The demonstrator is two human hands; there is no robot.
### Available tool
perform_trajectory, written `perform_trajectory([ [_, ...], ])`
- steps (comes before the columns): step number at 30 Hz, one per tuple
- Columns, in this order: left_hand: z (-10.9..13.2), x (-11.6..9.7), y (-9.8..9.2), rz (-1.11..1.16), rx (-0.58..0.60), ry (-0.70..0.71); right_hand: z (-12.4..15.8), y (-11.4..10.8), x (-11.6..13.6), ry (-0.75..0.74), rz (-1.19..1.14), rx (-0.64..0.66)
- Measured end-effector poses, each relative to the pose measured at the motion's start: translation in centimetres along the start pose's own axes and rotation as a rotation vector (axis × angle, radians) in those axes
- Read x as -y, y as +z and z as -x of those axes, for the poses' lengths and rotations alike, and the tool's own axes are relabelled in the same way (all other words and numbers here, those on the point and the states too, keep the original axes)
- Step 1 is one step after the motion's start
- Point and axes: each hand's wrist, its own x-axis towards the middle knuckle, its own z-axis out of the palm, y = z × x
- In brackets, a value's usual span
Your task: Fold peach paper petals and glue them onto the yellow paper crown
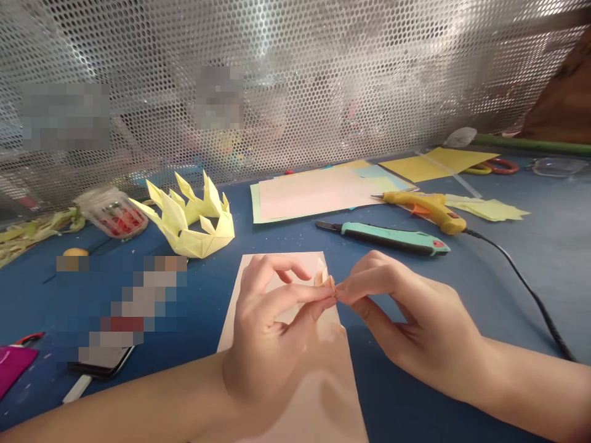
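Note:
Between my two hands is a small folded piece of pale peach paper (324,278), pinched from both sides at its lower end. My left hand (272,314) grips it between thumb and index finger, the other fingers curled loosely above. From the right, the thumb and index fingertips of my right hand (410,314) close on the same piece. Below them a pale pink sheet (332,400) lies flat, partly covered by my left hand and forearm. Behind the sheet stands a yellow folded-paper crown (203,237) with pointed tips.
A green utility knife (392,238) with its blade out lies beyond my right hand. Past it are a yellow glue gun (425,206) with a black cord and stacked coloured sheets (314,194). At left are a clear jar (113,212) and a phone (104,363). Perforated metal (295,80) rises behind.

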Motion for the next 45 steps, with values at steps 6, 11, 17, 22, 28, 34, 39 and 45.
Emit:
perform_trajectory([
  [6,0.0,-0.5,0.0,0.016,0.006,0.020,0.5,-0.1,-0.6,-0.123,0.005,0.027],
  [11,0.1,-0.3,-0.2,0.041,0.105,-0.025,0.4,-0.2,-0.7,-0.213,0.012,0.036],
  [17,0.0,0.5,-0.2,0.155,0.167,-0.250,-0.2,-0.4,-1.0,0.037,-0.102,-0.065],
  [22,0.1,1.1,0.2,0.135,0.102,-0.400,-1.0,-0.5,-1.7,0.289,-0.309,-0.186],
  [28,-0.5,0.8,0.1,0.232,0.157,-0.427,-1.5,-0.5,-3.1,0.474,-0.440,-0.180],
  [34,-0.6,0.6,0.0,0.233,0.104,-0.311,-1.0,-0.2,-3.7,0.522,-0.282,-0.080],
  [39,-0.4,0.6,-0.1,0.125,0.074,-0.190,-0.6,-0.5,-2.9,0.205,0.028,-0.088],
  [45,-0.5,0.4,-0.5,0.136,0.141,-0.071,-0.8,-0.9,-1.9,-0.042,0.049,0.051],
])
